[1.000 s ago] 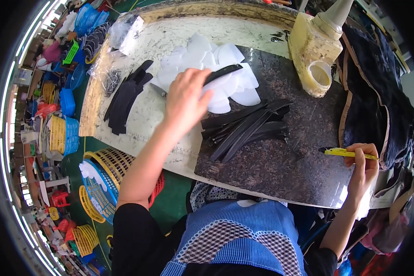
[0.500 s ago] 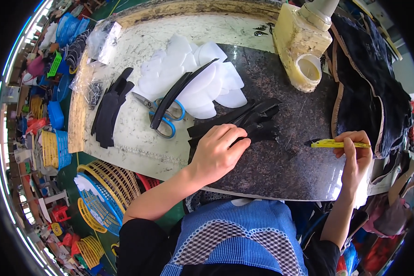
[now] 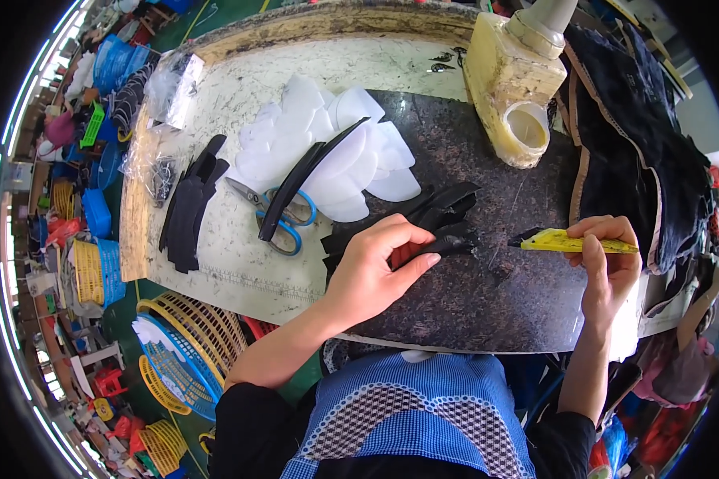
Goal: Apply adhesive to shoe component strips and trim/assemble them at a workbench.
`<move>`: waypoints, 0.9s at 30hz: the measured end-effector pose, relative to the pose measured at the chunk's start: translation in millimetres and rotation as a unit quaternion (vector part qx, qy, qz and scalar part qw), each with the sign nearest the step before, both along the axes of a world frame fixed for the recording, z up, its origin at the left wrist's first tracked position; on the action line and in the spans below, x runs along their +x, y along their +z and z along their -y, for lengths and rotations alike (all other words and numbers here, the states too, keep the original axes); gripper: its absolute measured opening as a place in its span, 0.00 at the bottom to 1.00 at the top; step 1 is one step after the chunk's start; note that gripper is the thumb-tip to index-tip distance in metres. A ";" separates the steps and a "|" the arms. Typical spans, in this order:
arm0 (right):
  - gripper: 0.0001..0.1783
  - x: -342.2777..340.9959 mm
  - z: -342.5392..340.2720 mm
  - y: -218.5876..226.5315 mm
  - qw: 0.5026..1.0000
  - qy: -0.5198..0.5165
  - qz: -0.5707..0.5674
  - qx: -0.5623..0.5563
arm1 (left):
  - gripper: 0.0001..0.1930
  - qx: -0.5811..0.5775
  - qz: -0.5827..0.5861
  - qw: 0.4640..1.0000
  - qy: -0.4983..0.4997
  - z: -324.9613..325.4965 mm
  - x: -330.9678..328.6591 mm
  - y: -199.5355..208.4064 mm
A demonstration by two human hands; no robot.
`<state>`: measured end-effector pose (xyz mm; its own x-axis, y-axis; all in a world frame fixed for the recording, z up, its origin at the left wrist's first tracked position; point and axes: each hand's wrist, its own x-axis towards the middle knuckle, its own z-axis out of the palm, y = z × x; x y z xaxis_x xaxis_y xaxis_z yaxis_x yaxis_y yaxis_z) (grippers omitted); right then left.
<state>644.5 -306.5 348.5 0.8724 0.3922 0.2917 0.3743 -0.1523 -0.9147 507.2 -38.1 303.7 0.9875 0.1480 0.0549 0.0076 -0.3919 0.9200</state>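
My left hand (image 3: 379, 263) rests at the near edge of a pile of black strips (image 3: 443, 203), its thumb and index finger closed on one black strip (image 3: 454, 241). Over the dark speckled board (image 3: 495, 307), my right hand (image 3: 609, 259) grips a flat yellow tool (image 3: 551, 240) with a dark tip, whose exact kind I cannot make out. The tip points left toward the strips, apart from them. Left of the pile, blue-handled scissors (image 3: 292, 239) lie partly under two curved black strips (image 3: 280, 195). White rounded pieces (image 3: 351, 172) are heaped behind.
Another stack of black strips (image 3: 192, 203) lies at left. A yellowed container (image 3: 507, 88) with a round opening stands at the back right. Dark cloth with tan edging (image 3: 623, 152) covers the right side. Plastic baskets (image 3: 196, 343) stand below the table's left front.
My right hand has brought the yellow tool left, nearer the strips. My left thumb and index finger have shifted and now pinch a strip at the near side of the pile.
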 end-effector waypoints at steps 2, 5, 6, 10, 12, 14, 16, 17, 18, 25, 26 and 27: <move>0.12 -3.0 -10.8 5.5 1.000 0.010 0.010 0.019 | 0.11 -0.230 -0.073 0.970 -0.014 -3.3 1.5 3.6; 0.10 -9.4 -27.3 15.0 0.997 0.050 0.019 0.047 | 0.13 -0.312 -0.081 0.947 -0.020 -2.0 4.0 7.1; 0.11 -10.6 -31.4 16.1 0.997 0.055 0.030 0.038 | 0.14 -0.332 -0.086 0.939 -0.022 -2.0 4.4 8.6; 0.07 -6.3 -38.1 18.0 0.987 0.064 0.140 0.044 | 0.15 -0.303 -0.067 0.950 -0.027 -3.3 -2.4 14.0; 0.07 -16.4 -42.9 35.2 0.992 0.046 0.114 -0.035 | 0.15 -0.286 -0.057 0.956 -0.040 -4.1 -4.5 19.1; 0.10 -10.9 -55.0 35.7 0.952 0.122 0.247 -0.132 | 0.15 -0.285 -0.070 0.955 -0.046 -4.4 -5.4 22.9; 0.11 -12.8 -67.1 38.6 0.902 0.163 0.344 -0.201 | 0.15 -0.284 -0.080 0.954 -0.057 -2.1 -3.9 28.0; 0.11 -13.3 -71.6 36.8 0.894 0.176 0.364 -0.194 | 0.16 -0.277 -0.073 0.956 -0.069 -0.4 -4.4 30.9; 0.12 -12.3 -74.8 35.1 0.884 0.191 0.384 -0.187 | 0.16 -0.268 -0.066 0.958 -0.079 0.6 -4.9 33.2; 0.10 -18.9 -76.7 42.8 0.803 0.270 0.467 -0.254 | 0.15 -0.245 -0.087 0.959 -0.112 1.6 -9.2 43.0; 0.10 -20.2 -76.9 44.1 0.791 0.281 0.480 -0.256 | 0.15 -0.267 -0.100 0.951 -0.121 1.7 -10.1 44.6; 0.10 -21.3 -76.6 44.5 0.790 0.281 0.481 -0.256 | 0.15 -0.290 -0.113 0.941 -0.133 1.9 -9.9 45.4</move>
<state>623.2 -229.9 393.0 -0.0103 0.9202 0.3913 0.9989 0.0271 -0.0375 497.3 -40.0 349.1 0.9707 -0.1659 -0.1738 0.2005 0.1609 0.9664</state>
